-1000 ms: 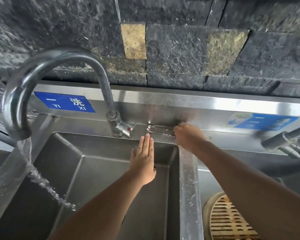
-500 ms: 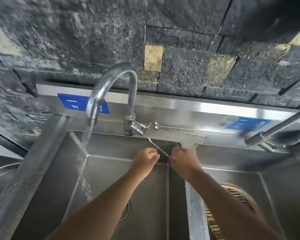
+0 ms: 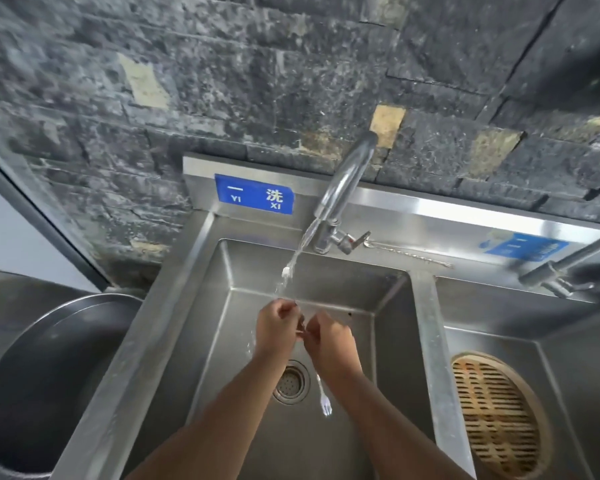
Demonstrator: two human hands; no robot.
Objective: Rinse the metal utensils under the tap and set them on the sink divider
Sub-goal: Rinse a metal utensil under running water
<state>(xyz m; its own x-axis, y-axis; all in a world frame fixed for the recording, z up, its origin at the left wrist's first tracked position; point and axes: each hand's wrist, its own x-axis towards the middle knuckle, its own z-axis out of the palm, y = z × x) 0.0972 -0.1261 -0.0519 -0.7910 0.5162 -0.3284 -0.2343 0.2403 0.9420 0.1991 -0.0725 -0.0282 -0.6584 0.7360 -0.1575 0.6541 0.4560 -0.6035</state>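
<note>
left hand (image 3: 278, 325): centre of frame, over the left basin (image 3: 222, 323), directly under the falling water; fingers curled, tips pinching the thin metal utensil.
right hand (image 3: 329, 341): just right of the left hand, knuckles touching it; fingers curled round the same piece.
thin metal utensil (image 3: 300, 331): held between the two hands, only a short glint visible in the gap; the rest is hidden by the fingers.
forked tip (image 3: 325, 407): lower centre, below the right wrist and just right of the drain strainer (image 3: 290, 382); its shaft runs up behind the wrist. Cannot tell whether it belongs to the held piece or lies on the basin floor.
twisted-stem utensil (image 3: 409, 254): flat on the back ledge, right of centre, its bowl end beside the tap lever, its far end above the head of the divider.
sink divider (image 3: 426, 341): steel strip right of centre, between the two basins; both hands are left of it, apart from it.
tap (image 3: 347, 181): upper centre, running; stream (image 3: 298, 251) lands on the left hand.
right basin: holds a round slatted grate (image 3: 496, 417), lower right.
second tap (image 3: 568, 268): right edge.
blue label (image 3: 253, 199): on the splashback, left of the tap.
dark round vessel (image 3: 49, 375): lower left, outside the sink.
</note>
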